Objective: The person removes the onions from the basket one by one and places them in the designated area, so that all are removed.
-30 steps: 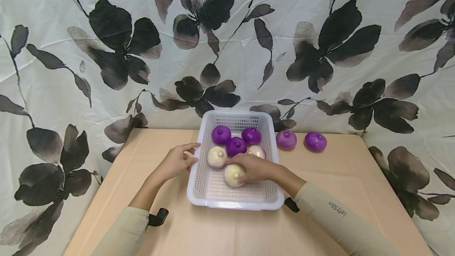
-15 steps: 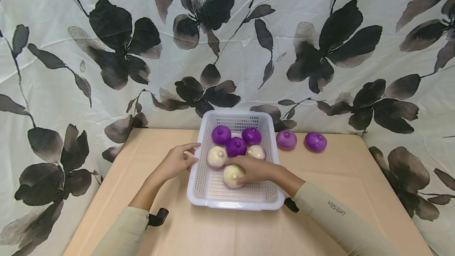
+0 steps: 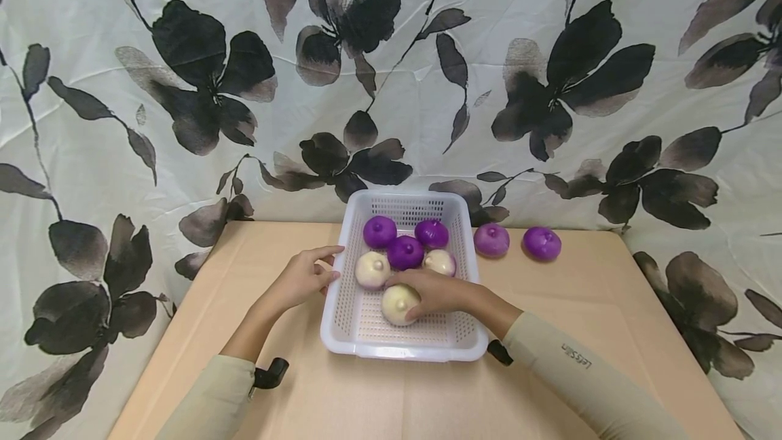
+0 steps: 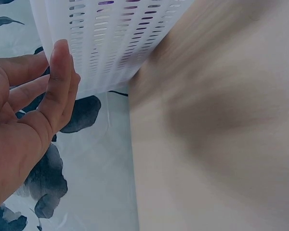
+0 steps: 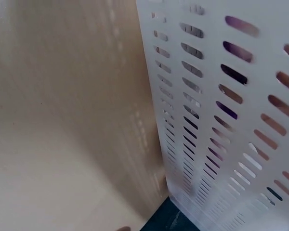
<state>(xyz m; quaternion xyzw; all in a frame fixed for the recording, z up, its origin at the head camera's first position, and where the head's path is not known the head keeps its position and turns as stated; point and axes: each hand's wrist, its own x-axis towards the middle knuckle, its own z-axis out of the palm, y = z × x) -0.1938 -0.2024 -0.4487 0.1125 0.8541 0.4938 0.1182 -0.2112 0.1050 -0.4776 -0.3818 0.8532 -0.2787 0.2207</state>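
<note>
The perforated basket [image 3: 403, 350] sits on the tan bench [image 3: 415, 399]; inside at six o'clock, your right hand [image 3: 430, 290] grips a white onion [image 3: 397, 307]. Your relaxed left hand [image 3: 305, 278] touches its nine-o'clock side. Floral cloth [image 3: 421, 100] hangs at twelve.

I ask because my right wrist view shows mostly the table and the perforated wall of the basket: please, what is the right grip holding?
Observer: The right grip holds a pale onion inside the white plastic basket.
Operator: Thank you. And what does the other one do?
Observer: The left grip touches the left side of the basket.
Operator: I understand. Does anything lie beside the basket?
Observer: Yes, two purple onions lie on the table, to the right of the basket's far end.
</note>
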